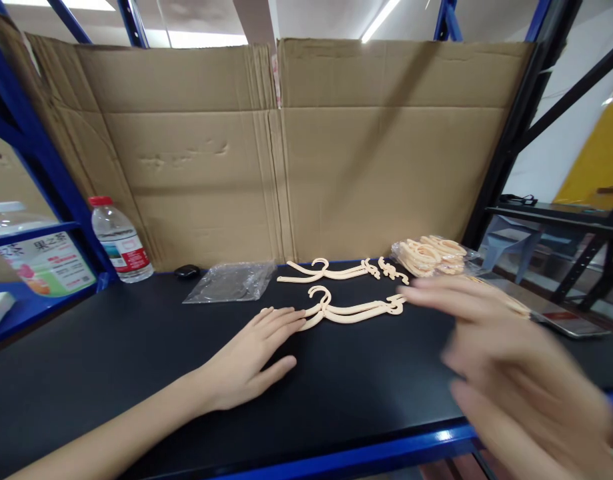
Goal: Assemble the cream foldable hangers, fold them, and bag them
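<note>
My left hand [259,347] lies flat on the black tabletop [136,360], fingers apart, its fingertips touching the left end of a cream plastic hanger [353,310]. A second cream hanger [331,270] lies just behind it. My right hand [506,363] hovers blurred at the right, fingers spread, holding nothing, its fingertips close to the near hanger's right end. A clear bag of more cream hangers [431,257] sits behind my right hand.
An empty clear plastic bag [231,281] and a small black object [187,271] lie at the back. A water bottle with a red cap [120,240] stands at the left. Cardboard sheets [286,147] wall the back. A scale-like tray [561,317] sits at the right.
</note>
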### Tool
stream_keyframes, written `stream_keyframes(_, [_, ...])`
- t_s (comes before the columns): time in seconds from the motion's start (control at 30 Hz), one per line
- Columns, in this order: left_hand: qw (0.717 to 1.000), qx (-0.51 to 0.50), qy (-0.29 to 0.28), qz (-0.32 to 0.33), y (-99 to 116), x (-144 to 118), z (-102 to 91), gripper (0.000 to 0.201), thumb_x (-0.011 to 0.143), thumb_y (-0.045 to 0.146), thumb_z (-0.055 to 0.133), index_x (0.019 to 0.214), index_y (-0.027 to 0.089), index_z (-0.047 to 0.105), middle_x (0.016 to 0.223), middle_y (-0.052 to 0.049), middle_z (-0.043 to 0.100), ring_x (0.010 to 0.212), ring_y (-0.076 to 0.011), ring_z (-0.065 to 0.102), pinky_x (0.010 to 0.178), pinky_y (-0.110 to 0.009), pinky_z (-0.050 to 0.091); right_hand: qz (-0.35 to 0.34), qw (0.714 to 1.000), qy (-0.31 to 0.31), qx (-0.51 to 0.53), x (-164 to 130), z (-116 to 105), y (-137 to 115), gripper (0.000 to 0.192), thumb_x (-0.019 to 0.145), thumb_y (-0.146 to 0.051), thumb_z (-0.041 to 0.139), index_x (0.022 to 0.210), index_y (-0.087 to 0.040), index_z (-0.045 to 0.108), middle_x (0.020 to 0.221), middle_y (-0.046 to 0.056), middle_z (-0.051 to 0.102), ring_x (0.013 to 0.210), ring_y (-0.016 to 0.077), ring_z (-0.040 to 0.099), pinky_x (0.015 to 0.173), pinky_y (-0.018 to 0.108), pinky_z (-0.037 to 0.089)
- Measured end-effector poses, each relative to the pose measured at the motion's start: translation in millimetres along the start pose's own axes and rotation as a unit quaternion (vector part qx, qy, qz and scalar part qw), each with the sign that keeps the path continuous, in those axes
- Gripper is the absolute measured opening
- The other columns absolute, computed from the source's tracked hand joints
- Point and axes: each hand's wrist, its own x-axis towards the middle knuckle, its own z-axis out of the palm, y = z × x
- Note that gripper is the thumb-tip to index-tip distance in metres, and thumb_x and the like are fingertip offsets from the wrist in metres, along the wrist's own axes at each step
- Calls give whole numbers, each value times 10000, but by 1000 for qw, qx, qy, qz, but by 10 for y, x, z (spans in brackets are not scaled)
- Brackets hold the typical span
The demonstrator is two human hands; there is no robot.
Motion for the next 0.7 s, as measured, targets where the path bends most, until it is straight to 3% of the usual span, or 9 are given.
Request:
stream_keyframes(0.07, [999,4,-40,-1,27,-4,-18,613,942,420,427,1486,276,185,1542,-60,273,1409,-292,248,1130,-564,202,-13,998,-59,1,298,186,211,447,887,-218,415,1320,-330,411,1396,32,489,1334,278,384,1059,551,381])
stream_keyframes(0.13, [998,9,-60,-9,17,-1,-17,716,918,506,433,1502,261,100,1558,-80,195,1423,-316,186,1124,-591,167,-6,985,-170,-28,444,430,479,531,910,-301,407,1420,-167,342,1465,134,397,1385,299,292,1103,551,306])
stream_keyframes(0.2, [997,13,-71,-21,-29,11,4,765,903,556,425,1505,244,70,1558,-99,167,1424,-327,161,1119,-599,157,18,962,-270,-47,445,671,735,690,899,-481,418,1436,-58,328,1502,208,285,1410,343,193,1128,554,233])
stream_keyframes(0.27, [996,14,-77,-31,-101,36,32,762,906,568,404,1504,244,60,1555,-108,159,1421,-328,165,1114,-602,159,38,941,-333,-46,381,857,919,711,921,-512,346,1440,-27,319,1505,214,254,1413,328,173,1137,527,222])
stream_keyframes(0.47, [996,21,-82,-37,-317,167,75,713,921,570,365,1502,255,97,1554,-100,160,1424,-307,173,1126,-561,155,53,927,-370,-41,380,1030,1092,697,947,-471,283,1444,18,287,1503,223,236,1410,303,186,1152,469,216])
stream_keyframes(0.7, [996,16,-68,-62,-385,248,110,657,944,548,323,1499,248,138,1551,-92,183,1424,-292,187,1132,-534,174,59,925,-373,-49,460,1121,1231,698,949,-473,284,1457,5,256,1519,215,197,1415,306,171,1145,484,220])
